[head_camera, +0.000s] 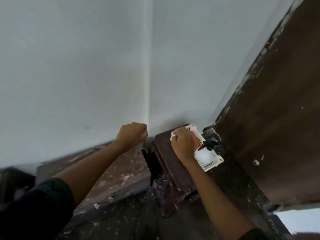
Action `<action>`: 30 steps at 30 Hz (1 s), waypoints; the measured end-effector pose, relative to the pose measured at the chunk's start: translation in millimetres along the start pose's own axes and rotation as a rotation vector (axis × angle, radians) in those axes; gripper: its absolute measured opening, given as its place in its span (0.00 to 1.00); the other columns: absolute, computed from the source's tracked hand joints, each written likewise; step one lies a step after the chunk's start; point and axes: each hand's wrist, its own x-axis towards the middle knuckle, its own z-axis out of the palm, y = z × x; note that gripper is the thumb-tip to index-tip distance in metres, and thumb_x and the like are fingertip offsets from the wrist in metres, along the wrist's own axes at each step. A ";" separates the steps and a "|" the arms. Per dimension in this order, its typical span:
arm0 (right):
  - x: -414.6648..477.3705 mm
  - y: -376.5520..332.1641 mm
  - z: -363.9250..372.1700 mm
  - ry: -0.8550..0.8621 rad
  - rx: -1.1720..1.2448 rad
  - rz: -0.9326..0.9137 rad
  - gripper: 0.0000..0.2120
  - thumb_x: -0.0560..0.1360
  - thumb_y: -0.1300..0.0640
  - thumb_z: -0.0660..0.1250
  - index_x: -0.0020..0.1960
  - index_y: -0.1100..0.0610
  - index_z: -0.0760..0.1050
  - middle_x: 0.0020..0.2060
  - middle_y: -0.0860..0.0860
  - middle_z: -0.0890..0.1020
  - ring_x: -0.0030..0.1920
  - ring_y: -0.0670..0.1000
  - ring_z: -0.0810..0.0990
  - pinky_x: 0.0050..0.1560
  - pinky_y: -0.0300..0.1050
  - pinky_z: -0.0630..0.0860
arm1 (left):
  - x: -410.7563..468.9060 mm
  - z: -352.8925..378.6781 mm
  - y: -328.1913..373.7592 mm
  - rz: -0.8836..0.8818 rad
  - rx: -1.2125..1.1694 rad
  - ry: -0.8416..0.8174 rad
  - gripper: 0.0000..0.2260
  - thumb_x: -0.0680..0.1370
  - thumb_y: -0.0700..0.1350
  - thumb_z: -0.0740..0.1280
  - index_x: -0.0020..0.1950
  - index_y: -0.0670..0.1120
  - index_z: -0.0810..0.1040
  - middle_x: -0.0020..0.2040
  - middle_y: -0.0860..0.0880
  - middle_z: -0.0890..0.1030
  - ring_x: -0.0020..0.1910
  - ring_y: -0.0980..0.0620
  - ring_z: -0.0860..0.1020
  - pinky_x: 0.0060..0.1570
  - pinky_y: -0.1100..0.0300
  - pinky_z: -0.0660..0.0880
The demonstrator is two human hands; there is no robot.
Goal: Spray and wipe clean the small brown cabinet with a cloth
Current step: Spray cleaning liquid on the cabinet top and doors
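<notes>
The small brown cabinet (164,158) stands in the room's corner, seen from above, its dark top dusty. On the right part of its top lies a white plastic tray (213,162) holding a white rounded object (204,155), a black nozzle-like part (209,144) and something pinkish (197,138). My right hand (183,144) rests on the tray's left side, fingers curled around its white edge. My left hand (132,134) is a closed fist against the wall, left of the cabinet, with nothing visible in it. No cloth is clearly visible.
A mottled brown slab (110,172) lies low at the left of the cabinet, with a dark gap between them. A tall dark brown panel (277,118) rises at the right. The dark floor (138,219) is strewn with white flecks. Pale walls meet in the corner (149,84).
</notes>
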 end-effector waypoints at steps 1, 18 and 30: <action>-3.6 8.1 0.2 0.018 -0.011 0.004 0.09 0.67 0.61 0.58 0.36 0.62 0.76 0.34 0.56 0.78 0.38 0.59 0.78 0.38 0.49 0.72 | 2.8 10.0 6.9 0.005 -0.028 -0.049 0.11 0.78 0.47 0.57 0.44 0.44 0.77 0.41 0.46 0.81 0.41 0.43 0.78 0.40 0.54 0.73; -23.4 206.0 26.3 -0.050 0.476 0.954 0.24 0.68 0.69 0.68 0.63 0.62 0.72 0.59 0.58 0.74 0.56 0.57 0.75 0.57 0.53 0.75 | 64.6 133.1 88.1 0.056 -0.216 -0.354 0.11 0.80 0.48 0.58 0.54 0.48 0.78 0.51 0.50 0.83 0.48 0.51 0.80 0.47 0.56 0.77; -17.2 221.5 33.9 -0.089 0.469 0.824 0.13 0.65 0.64 0.75 0.48 0.67 0.78 0.48 0.63 0.81 0.47 0.60 0.80 0.42 0.42 0.72 | 66.3 133.7 100.6 0.027 -0.235 -0.360 0.11 0.79 0.47 0.59 0.56 0.49 0.78 0.53 0.51 0.82 0.49 0.53 0.80 0.49 0.57 0.77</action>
